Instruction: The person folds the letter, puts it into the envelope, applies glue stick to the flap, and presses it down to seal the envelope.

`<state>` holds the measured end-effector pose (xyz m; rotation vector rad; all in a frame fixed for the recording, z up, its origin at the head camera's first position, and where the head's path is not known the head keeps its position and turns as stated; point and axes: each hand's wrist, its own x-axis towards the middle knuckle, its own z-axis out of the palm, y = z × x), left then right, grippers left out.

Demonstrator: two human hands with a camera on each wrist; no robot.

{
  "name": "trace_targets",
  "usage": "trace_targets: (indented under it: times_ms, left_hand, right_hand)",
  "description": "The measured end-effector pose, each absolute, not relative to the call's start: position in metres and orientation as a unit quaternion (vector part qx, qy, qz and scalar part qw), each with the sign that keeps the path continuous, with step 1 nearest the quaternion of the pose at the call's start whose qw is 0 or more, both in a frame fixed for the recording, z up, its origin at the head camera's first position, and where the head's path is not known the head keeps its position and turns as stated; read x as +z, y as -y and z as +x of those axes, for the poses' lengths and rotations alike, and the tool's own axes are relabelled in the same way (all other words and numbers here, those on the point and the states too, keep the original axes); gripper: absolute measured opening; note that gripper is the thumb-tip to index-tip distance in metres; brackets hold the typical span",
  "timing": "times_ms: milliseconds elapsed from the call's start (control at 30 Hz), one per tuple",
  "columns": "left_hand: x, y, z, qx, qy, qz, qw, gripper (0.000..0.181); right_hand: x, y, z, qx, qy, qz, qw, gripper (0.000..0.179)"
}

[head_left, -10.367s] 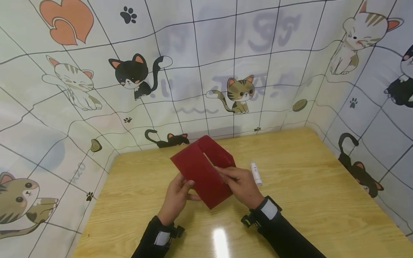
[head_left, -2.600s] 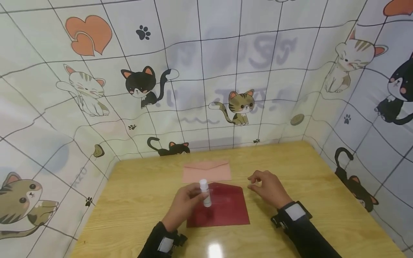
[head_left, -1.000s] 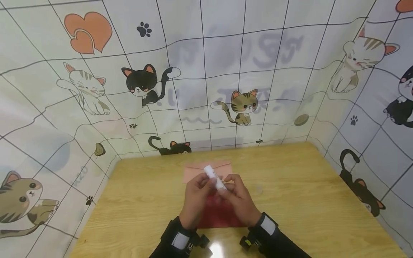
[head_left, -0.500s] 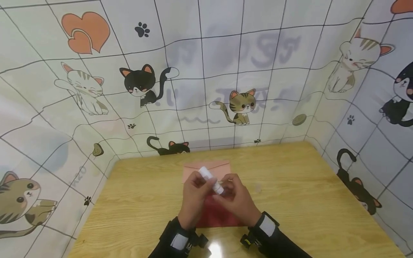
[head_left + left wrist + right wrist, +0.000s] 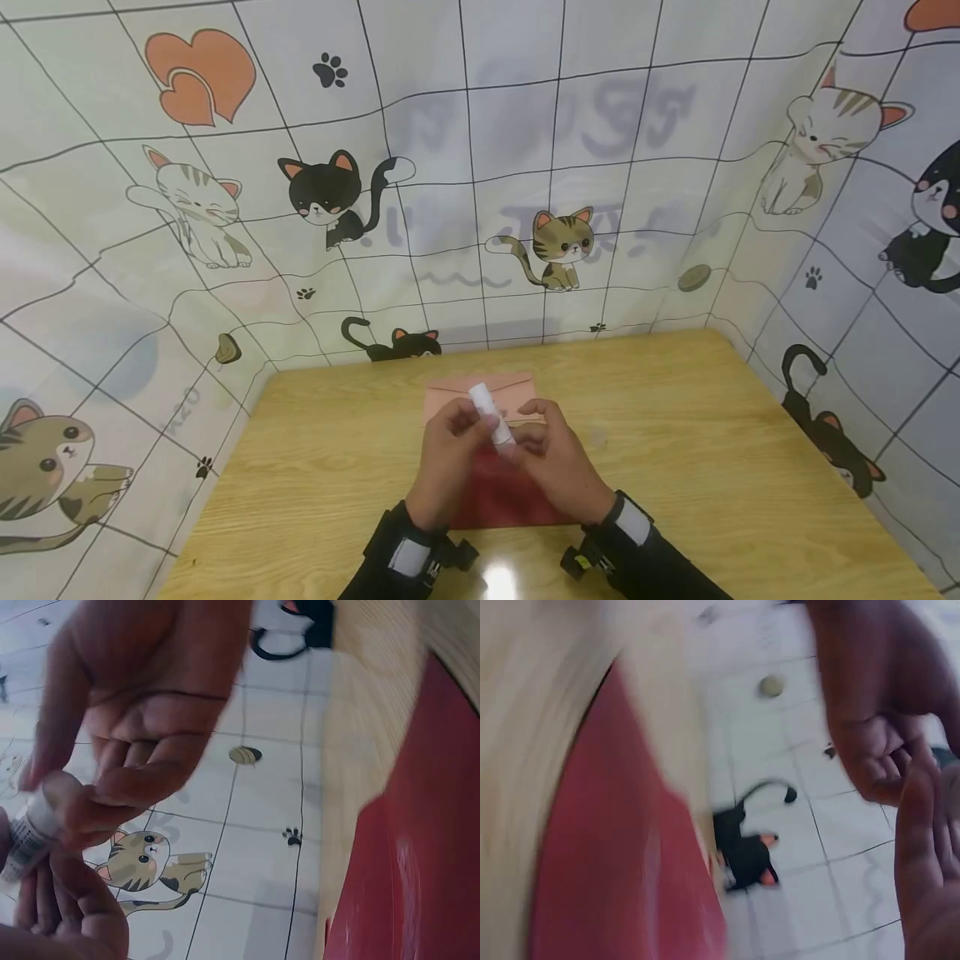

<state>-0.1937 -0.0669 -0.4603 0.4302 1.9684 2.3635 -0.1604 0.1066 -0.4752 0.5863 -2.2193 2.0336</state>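
Above the red envelope (image 5: pixel 498 500) both hands meet at a white glue stick (image 5: pixel 483 402), which is tilted with its upper end toward the wall. My left hand (image 5: pixel 442 462) grips its body. The fingers and thumb of my right hand (image 5: pixel 566 467) pinch its lower end, part of which they hide. The left wrist view shows the printed label on the glue stick (image 5: pixel 30 832), one end between the right hand's (image 5: pixel 157 712) fingertips. Behind them a pink envelope (image 5: pixel 442 398) lies flat, partly covered by the hands.
The wooden table (image 5: pixel 315 467) meets patterned cat curtains (image 5: pixel 465 183) at the back and sides. A small translucent scrap (image 5: pixel 597 437) lies right of the hands. Glare shows at the front.
Earlier both hands held the red envelope, with the glue stick on the table. Later the left hand held the glue stick alone; then the right joined it. Lately the stick has only shifted its tilt.
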Motion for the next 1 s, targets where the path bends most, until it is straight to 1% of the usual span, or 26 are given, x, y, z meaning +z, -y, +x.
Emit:
trace_targets:
  times_ms: [67, 133, 200, 233, 300, 333, 367, 500, 567, 633, 700, 767, 833, 1000]
  left_hand:
    - [-0.460, 0.069, -0.194, 0.774, -0.608, 0.168, 0.054, 0.026]
    - [-0.459, 0.070, -0.194, 0.786, -0.582, 0.192, 0.084, 0.030]
    - [-0.459, 0.070, -0.194, 0.790, -0.570, 0.203, 0.099, 0.033]
    - [-0.459, 0.070, -0.194, 0.791, -0.569, 0.203, 0.098, 0.034]
    - [-0.459, 0.068, -0.193, 0.794, -0.570, 0.191, 0.083, 0.034]
    - [-0.459, 0.067, -0.193, 0.795, -0.575, 0.181, 0.071, 0.034]
    - [-0.460, 0.065, -0.193, 0.793, -0.583, 0.168, 0.056, 0.034]
    - [-0.462, 0.060, -0.192, 0.778, -0.615, 0.124, -0.005, 0.035]
    - [-0.462, 0.057, -0.191, 0.772, -0.626, 0.108, -0.021, 0.036]
    - [-0.463, 0.056, -0.191, 0.769, -0.630, 0.104, -0.026, 0.036]
    - [-0.463, 0.055, -0.191, 0.768, -0.632, 0.105, -0.020, 0.035]
    - [-0.463, 0.057, -0.191, 0.768, -0.632, 0.108, -0.007, 0.034]
    - [-0.462, 0.059, -0.191, 0.769, -0.628, 0.116, 0.009, 0.033]
    - [-0.460, 0.064, -0.192, 0.770, -0.622, 0.135, 0.049, 0.027]
  right_hand:
    - [-0.475, -0.110, -0.161, 0.751, 0.632, 0.186, -0.042, 0.041]
    - [-0.476, -0.112, -0.161, 0.805, 0.548, 0.203, -0.099, 0.032]
    - [-0.477, -0.112, -0.161, 0.831, 0.491, 0.224, -0.135, 0.028]
    - [-0.477, -0.112, -0.161, 0.832, 0.485, 0.232, -0.136, 0.026]
    - [-0.475, -0.110, -0.160, 0.818, 0.515, 0.234, -0.108, 0.024]
    - [-0.474, -0.108, -0.160, 0.794, 0.557, 0.229, -0.080, 0.024]
    - [-0.472, -0.106, -0.160, 0.763, 0.606, 0.220, -0.046, 0.028]
    - [-0.464, -0.095, -0.156, 0.576, 0.796, 0.157, 0.101, 0.053]
    - [-0.462, -0.091, -0.154, 0.496, 0.843, 0.131, 0.163, 0.056]
    - [-0.463, -0.090, -0.153, 0.459, 0.858, 0.117, 0.199, 0.054]
    - [-0.466, -0.091, -0.152, 0.459, 0.856, 0.116, 0.209, 0.052]
    - [-0.468, -0.094, -0.153, 0.501, 0.838, 0.127, 0.178, 0.050]
    - [-0.470, -0.098, -0.154, 0.560, 0.806, 0.140, 0.134, 0.047]
    - [-0.472, -0.106, -0.156, 0.699, 0.698, 0.155, 0.009, 0.044]
